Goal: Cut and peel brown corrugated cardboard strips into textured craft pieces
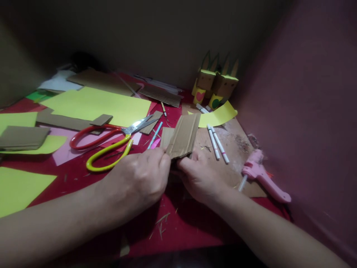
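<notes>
A creased strip of brown cardboard (184, 134) is raised over the table's near middle, its far end tilted up. My left hand (147, 173) pinches its near left corner with curled fingers. From the near right side, my right hand (196, 173) grips the same piece; the fingers beneath it are hidden. Left of the hands lie scissors (129, 131) with one red and one yellow handle, their blades apart. A light blue pen (155, 134) and a smaller cardboard piece (166, 137) rest just behind my left hand.
A pink glue gun (263, 176) lies at right by the wall. White markers (217, 143) and a curled yellow paper strip (219, 115) are on a cardboard sheet. Two box figures (217, 83) stand behind. Yellow sheets (103, 104) and cardboard offcuts cover the red table's (178, 230) left.
</notes>
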Demonstrator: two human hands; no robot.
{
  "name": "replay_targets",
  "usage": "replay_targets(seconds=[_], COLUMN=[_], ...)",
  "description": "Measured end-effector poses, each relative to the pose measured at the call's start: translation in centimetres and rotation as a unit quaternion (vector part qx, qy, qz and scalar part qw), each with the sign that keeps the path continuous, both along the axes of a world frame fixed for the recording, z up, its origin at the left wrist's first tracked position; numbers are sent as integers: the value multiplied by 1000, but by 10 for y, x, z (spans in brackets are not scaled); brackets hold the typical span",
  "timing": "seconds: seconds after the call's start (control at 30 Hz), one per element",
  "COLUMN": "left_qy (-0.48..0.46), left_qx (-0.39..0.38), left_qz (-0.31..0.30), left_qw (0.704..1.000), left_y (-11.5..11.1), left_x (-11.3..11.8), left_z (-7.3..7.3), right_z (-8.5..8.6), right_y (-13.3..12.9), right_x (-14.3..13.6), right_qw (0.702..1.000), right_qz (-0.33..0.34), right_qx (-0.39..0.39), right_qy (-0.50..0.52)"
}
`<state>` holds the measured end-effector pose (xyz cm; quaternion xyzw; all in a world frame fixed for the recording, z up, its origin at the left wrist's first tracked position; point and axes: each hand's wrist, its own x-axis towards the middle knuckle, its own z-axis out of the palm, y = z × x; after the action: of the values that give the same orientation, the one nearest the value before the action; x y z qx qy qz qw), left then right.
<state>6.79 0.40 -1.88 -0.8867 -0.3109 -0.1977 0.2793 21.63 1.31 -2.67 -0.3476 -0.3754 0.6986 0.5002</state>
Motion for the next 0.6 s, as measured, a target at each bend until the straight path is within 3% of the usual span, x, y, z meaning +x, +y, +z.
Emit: replay_targets(seconds=[0.13,0.33,0.43,0.6], left_qy=[1,-68,-133,-202], left_qx=[-10,-4,-79,-175], left_qz=[-17,-49,-30,-81], left_qw=[1000,996,988,960], left_y=[1,5,10,17], left_x=[-2,-2,0,-1], left_z=[4,8,8,7], right_z=[2,7,12,15], right_y=[2,2,2,5], right_x=[4,2,3,10], right_qw=[996,998,994,993], right_qz=[7,37,61,86], right_qx=[69,-9,-14,-25], right_qy=[-61,50,84,78])
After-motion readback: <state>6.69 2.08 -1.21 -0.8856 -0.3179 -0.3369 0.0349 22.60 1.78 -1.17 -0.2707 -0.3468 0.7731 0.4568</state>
